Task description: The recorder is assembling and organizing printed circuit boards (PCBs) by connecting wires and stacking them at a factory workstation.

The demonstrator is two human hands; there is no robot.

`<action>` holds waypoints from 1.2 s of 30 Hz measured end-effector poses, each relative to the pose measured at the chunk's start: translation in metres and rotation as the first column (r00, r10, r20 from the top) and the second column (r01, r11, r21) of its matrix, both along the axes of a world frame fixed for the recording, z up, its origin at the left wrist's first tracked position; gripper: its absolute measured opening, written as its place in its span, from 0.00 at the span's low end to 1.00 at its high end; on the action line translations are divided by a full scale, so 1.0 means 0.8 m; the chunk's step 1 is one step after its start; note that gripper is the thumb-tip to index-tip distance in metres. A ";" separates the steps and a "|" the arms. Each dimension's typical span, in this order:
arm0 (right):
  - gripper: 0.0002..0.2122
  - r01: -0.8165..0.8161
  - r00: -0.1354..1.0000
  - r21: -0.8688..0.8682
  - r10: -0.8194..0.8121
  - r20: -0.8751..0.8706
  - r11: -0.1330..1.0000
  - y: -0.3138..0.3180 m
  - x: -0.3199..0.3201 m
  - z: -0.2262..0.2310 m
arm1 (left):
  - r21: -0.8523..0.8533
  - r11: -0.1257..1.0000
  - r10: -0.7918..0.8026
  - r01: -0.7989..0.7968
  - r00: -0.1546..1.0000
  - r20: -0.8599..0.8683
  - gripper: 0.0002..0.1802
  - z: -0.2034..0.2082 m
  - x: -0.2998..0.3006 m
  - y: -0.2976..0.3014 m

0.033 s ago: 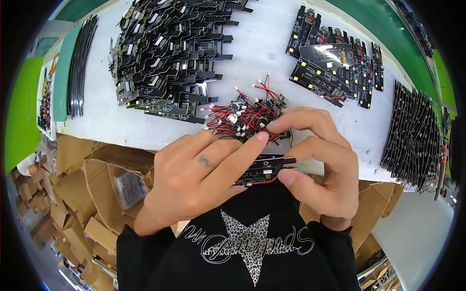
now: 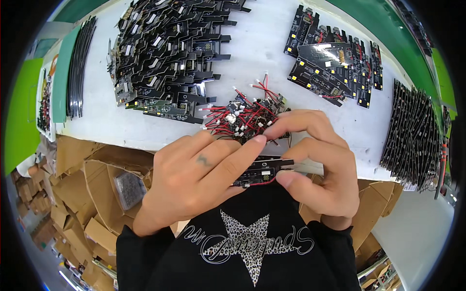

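Observation:
Between both hands, in front of my shirt at the table's near edge, is a black circuit board [image 2: 262,173] with a red wire along its lower side. My left hand [image 2: 194,177] closes on the board's left part, its fingers covering that end. With thumb and fingers my right hand [image 2: 320,165] grips the right end, where a dark tab sticks out. The right index finger reaches toward the left index fingertip, beside a heap of small boards with red and black wires and white plugs [image 2: 247,114]. What lies between those fingertips is hidden.
A big pile of black circuit boards [image 2: 165,63] covers the table's left half. At the back right lie boards with yellow-white squares [image 2: 330,68]. Dark strips [image 2: 412,138] are stacked far right, and black rods [image 2: 81,68] far left. Cardboard boxes [image 2: 104,194] stand below the edge.
Both hands keep their hold on the board. The whole scene has shifted very slightly; nothing is taken up or let go.

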State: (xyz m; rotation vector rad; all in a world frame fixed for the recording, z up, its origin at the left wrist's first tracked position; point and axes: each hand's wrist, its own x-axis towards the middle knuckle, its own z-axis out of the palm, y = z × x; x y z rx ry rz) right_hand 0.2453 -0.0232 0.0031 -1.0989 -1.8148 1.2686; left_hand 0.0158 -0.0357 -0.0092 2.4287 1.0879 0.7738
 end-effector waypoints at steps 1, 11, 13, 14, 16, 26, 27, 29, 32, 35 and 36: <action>0.07 -0.036 0.999 -0.085 0.035 -0.019 0.996 -0.001 0.002 0.000 | -0.050 0.998 -0.044 0.044 0.999 0.000 0.39 0.000 -0.002 0.001; 0.04 -0.116 0.974 -0.194 0.073 -0.216 0.974 -0.004 0.004 -0.011 | -0.175 0.982 -0.057 0.078 0.991 0.123 0.32 -0.001 -0.004 0.002; 0.06 -0.085 0.967 -0.290 0.009 -0.253 0.953 -0.008 0.001 -0.012 | -0.198 0.976 -0.067 0.091 0.990 0.124 0.32 -0.002 -0.006 0.001; 0.06 -0.084 0.967 -0.293 0.008 -0.253 0.953 -0.008 0.001 -0.012 | -0.201 0.975 -0.067 0.092 0.990 0.124 0.32 -0.004 -0.006 0.001; 0.06 -0.097 0.966 -0.344 0.005 -0.260 0.934 -0.007 0.002 -0.010 | -0.206 0.973 -0.070 0.100 0.986 0.151 0.31 -0.009 -0.007 0.000; 0.05 -0.186 0.916 -0.375 0.021 -0.401 0.908 -0.007 0.013 -0.011 | -0.274 0.953 -0.063 0.127 0.971 0.232 0.32 -0.007 -0.006 0.000; 0.04 -0.156 0.910 -0.351 -0.004 -0.415 0.923 -0.005 0.016 -0.011 | -0.288 0.952 -0.040 0.099 0.978 0.203 0.35 -0.006 -0.010 -0.002; 0.05 -0.055 0.895 -0.243 -0.060 -0.442 0.968 0.000 0.025 -0.016 | -0.307 0.950 0.000 0.051 0.987 0.164 0.37 -0.006 -0.016 -0.004; 0.07 0.271 0.922 -0.012 -0.263 -0.284 0.962 0.003 0.033 -0.014 | -0.305 0.950 -0.010 0.062 0.986 0.167 0.38 -0.007 -0.025 -0.006; 0.07 0.376 0.926 0.187 -0.361 -0.109 0.908 0.004 0.010 -0.020 | -0.306 0.952 0.043 0.011 0.985 0.168 0.37 0.002 -0.041 -0.014; 0.09 0.358 0.934 0.248 -0.348 -0.084 0.900 0.008 0.002 -0.027 | -0.319 0.947 0.080 -0.022 0.982 0.168 0.37 0.009 -0.046 -0.015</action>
